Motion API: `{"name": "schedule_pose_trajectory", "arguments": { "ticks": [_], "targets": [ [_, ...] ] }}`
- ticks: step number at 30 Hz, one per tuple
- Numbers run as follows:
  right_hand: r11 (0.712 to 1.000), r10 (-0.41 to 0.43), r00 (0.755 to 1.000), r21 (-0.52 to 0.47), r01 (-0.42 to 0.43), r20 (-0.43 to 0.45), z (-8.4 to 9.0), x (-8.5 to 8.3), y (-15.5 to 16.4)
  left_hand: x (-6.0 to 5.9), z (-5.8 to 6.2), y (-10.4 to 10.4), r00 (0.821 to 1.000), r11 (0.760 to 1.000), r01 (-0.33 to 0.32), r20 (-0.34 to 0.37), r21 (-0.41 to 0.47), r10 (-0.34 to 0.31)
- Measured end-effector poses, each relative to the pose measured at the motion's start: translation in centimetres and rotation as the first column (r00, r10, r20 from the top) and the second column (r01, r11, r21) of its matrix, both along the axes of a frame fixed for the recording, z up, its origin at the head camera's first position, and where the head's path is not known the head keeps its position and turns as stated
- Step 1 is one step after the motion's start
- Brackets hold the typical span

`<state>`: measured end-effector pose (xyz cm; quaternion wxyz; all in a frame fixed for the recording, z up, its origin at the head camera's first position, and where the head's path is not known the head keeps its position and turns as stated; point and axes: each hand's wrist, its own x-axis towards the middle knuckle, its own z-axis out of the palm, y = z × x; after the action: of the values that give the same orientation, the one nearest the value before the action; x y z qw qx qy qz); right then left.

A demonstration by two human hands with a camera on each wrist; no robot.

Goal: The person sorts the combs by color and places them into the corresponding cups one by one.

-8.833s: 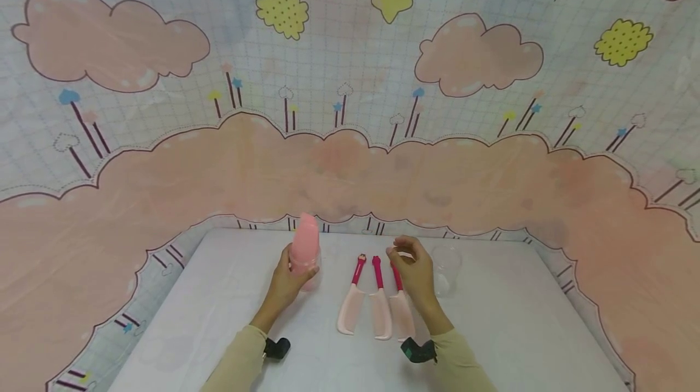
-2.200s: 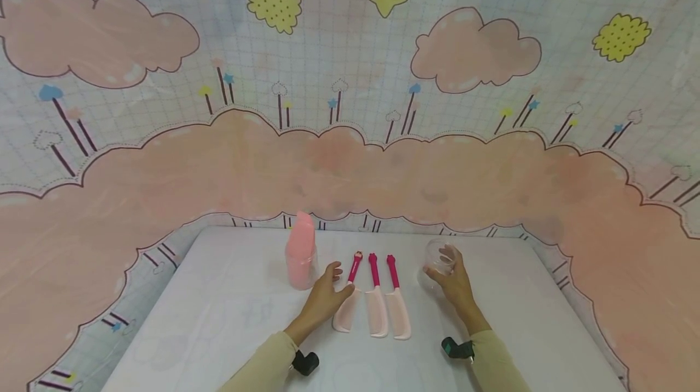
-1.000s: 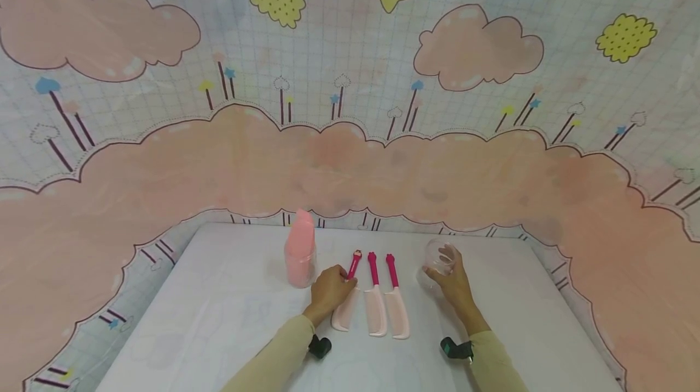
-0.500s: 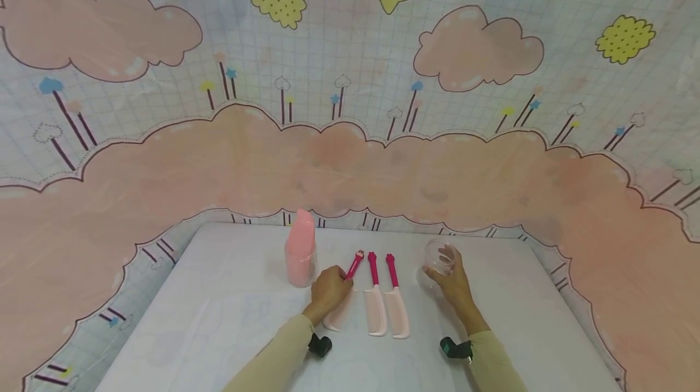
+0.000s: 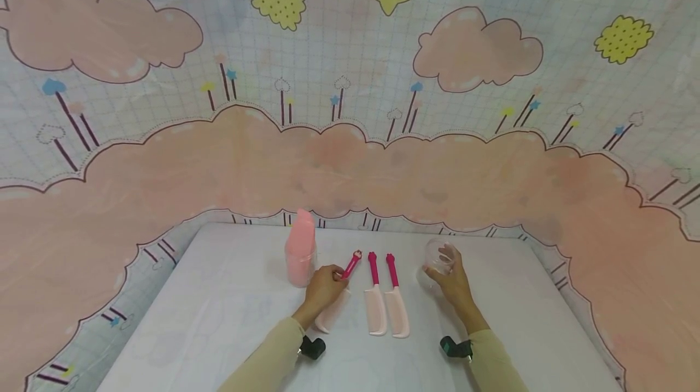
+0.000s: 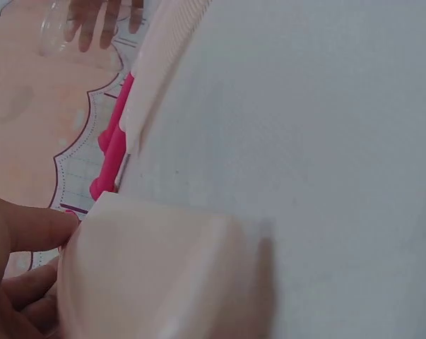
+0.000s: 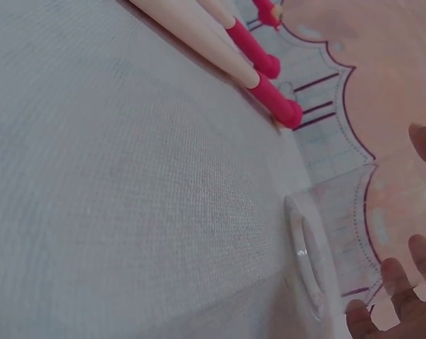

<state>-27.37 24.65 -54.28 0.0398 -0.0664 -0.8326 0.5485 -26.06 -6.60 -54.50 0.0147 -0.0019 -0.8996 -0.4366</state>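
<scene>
My left hand point(image 5: 331, 278) grips the dark pink handle of the leftmost comb point(image 5: 330, 314). The comb slants with its pale toothed end toward me, and that end fills the left wrist view point(image 6: 163, 275) beside my fingers point(image 6: 18, 233). Two more pink combs point(image 5: 385, 304) lie side by side on the white table point(image 5: 219, 319) to its right. My right hand point(image 5: 447, 271) holds a clear plastic cup point(image 5: 439, 256) that stands on the table. The cup's rim point(image 7: 308, 258) shows in the right wrist view with my fingertips point(image 7: 424, 258) behind it.
A clear cup stuffed with pink items point(image 5: 299, 257) stands just left of my left hand. A cloud-patterned cloth backdrop point(image 5: 350, 155) rises behind and around the table. The two lying combs' handles point(image 7: 269, 88) point toward the far edge.
My left hand came from the pink-filled cup to the leftmost comb, curled round its handle and swung its wide end leftward. My right hand took the clear cup and has stayed there.
</scene>
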Motion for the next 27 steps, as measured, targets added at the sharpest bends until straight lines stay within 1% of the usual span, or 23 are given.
{"name": "schedule_pose_trajectory", "arguments": {
  "ticks": [5,11,14,18,27],
  "targets": [
    [1.0,-0.001,1.0,-0.004,0.001,-0.013,-0.1,0.0,0.0,0.3,0.6,-0.1,1.0,1.0,0.011,-0.007,0.003,-0.011],
    [1.0,0.003,1.0,-0.002,-0.003,-0.018,-0.2,0.0,0.0,0.7,1.1,-0.4,0.998,0.999,0.048,-0.051,0.007,-0.047],
    [1.0,0.0,1.0,-0.004,0.0,-0.021,-0.3,0.1,0.0,0.9,1.6,-0.5,0.996,0.998,0.061,-0.06,0.014,-0.06],
    [1.0,0.001,0.999,-0.005,-0.001,-0.035,-0.4,0.1,0.0,1.2,2.4,-0.4,0.996,0.997,0.069,-0.063,0.025,-0.067],
    [1.0,0.008,0.999,-0.001,-0.008,-0.035,-0.4,0.0,0.0,1.8,4.6,-0.1,0.989,0.991,0.109,-0.113,0.08,-0.1]
  ]
}}
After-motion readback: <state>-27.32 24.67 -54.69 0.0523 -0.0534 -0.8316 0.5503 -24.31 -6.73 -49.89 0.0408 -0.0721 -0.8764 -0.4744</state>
